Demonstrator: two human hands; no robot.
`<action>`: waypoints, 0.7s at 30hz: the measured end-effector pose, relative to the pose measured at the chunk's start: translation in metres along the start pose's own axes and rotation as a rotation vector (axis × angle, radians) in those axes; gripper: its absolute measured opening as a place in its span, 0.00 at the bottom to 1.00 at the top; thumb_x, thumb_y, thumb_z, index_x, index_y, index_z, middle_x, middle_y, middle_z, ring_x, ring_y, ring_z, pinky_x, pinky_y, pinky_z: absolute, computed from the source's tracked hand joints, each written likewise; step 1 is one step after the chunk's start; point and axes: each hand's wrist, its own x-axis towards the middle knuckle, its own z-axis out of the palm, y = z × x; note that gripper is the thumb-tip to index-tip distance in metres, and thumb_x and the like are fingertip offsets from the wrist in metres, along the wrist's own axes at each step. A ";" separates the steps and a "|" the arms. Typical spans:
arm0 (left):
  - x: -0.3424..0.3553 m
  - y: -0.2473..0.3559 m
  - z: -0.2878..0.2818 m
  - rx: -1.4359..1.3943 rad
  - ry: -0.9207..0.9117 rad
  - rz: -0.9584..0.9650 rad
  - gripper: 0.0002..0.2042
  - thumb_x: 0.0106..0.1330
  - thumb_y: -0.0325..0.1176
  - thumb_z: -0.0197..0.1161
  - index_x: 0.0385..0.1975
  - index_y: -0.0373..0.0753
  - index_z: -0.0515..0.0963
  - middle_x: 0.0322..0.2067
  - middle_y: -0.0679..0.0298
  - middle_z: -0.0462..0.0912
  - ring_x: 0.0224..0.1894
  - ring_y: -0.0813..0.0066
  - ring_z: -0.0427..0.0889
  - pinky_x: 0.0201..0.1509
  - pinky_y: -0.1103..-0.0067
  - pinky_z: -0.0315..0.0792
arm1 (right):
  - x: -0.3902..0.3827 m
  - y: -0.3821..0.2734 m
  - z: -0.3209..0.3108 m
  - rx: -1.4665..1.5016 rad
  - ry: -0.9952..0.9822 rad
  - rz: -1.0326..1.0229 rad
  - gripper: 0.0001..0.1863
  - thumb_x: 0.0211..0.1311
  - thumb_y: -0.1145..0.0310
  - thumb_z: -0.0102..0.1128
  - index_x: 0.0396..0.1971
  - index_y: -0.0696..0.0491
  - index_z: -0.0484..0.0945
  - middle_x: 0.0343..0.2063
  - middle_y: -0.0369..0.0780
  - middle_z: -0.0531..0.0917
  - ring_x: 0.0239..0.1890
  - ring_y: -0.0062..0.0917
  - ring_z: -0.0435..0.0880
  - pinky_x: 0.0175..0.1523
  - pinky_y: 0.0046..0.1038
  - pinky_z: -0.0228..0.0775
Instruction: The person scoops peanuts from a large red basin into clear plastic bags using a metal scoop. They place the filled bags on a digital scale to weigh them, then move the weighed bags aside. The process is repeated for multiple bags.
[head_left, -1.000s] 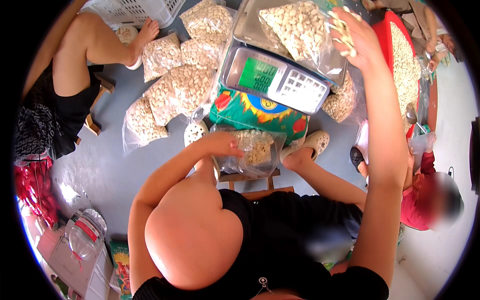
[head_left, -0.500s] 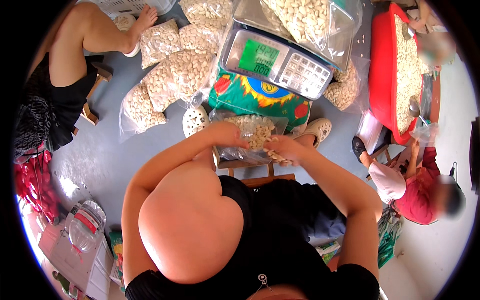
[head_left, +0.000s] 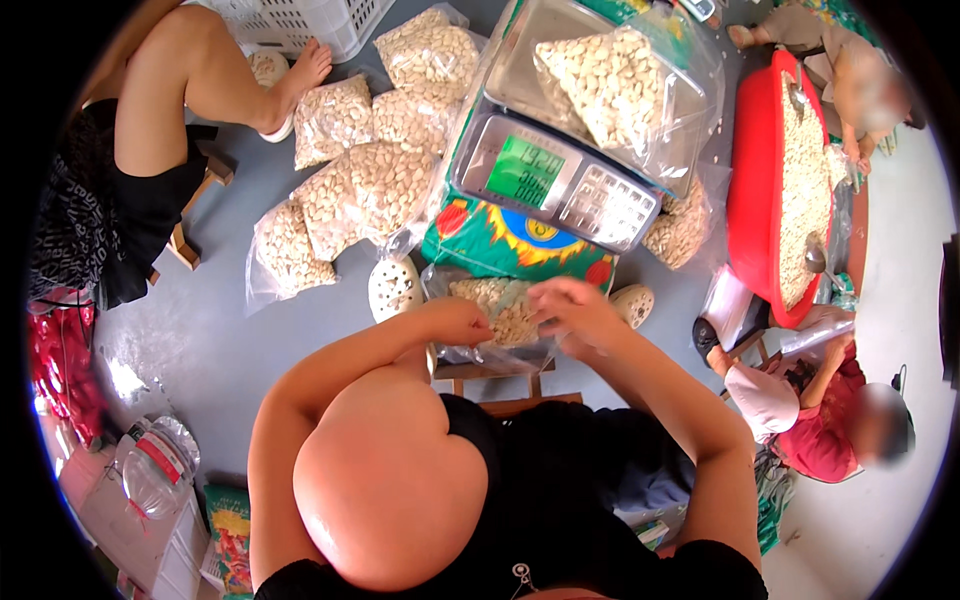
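"Where was the bag (head_left: pixel 478 292)?"
"Just this side of the green sack (head_left: pixel 500 240), seeds (head_left: pixel 513 322) inside."
"And the hands?"
"Apart. The left hand (head_left: pixel 462 320) curled at its left side; I couldn't tell its grip. The right hand (head_left: pixel 575 312) hung over its right, fingers loosely spread, blurred."

The left arm (head_left: pixel 265 450) bends at the elbow and goes around the bare left knee (head_left: pixel 390 490). The left hand (head_left: pixel 463 322) is curled, fingers tucked in. The right arm (head_left: pixel 690 410) bends too. The right hand (head_left: pixel 576 312) is near the left one, a bit blurry, its fingers loose and spread.
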 end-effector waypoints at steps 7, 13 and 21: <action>0.006 0.009 -0.008 -0.014 -0.025 -0.007 0.18 0.61 0.48 0.55 0.19 0.43 0.83 0.18 0.65 0.81 0.23 0.70 0.80 0.31 0.73 0.72 | -0.039 -0.214 -0.071 -1.059 0.934 -1.050 0.12 0.60 0.77 0.53 0.42 0.53 0.80 0.36 0.46 0.83 0.37 0.36 0.83 0.43 0.29 0.75; 0.002 0.007 -0.008 -0.004 -0.036 -0.034 0.18 0.62 0.50 0.54 0.19 0.46 0.84 0.20 0.67 0.82 0.25 0.71 0.81 0.33 0.74 0.73 | 0.055 -0.265 -0.082 -1.661 0.714 -0.369 0.22 0.52 0.71 0.58 0.50 0.52 0.75 0.46 0.50 0.79 0.48 0.45 0.79 0.51 0.39 0.73; 0.006 -0.005 -0.003 -0.034 -0.028 -0.033 0.18 0.62 0.50 0.54 0.21 0.46 0.84 0.23 0.66 0.84 0.28 0.70 0.83 0.35 0.73 0.74 | 0.090 -0.244 -0.074 -1.740 0.844 -0.661 0.30 0.52 0.61 0.65 0.55 0.50 0.66 0.46 0.45 0.76 0.48 0.44 0.77 0.51 0.38 0.72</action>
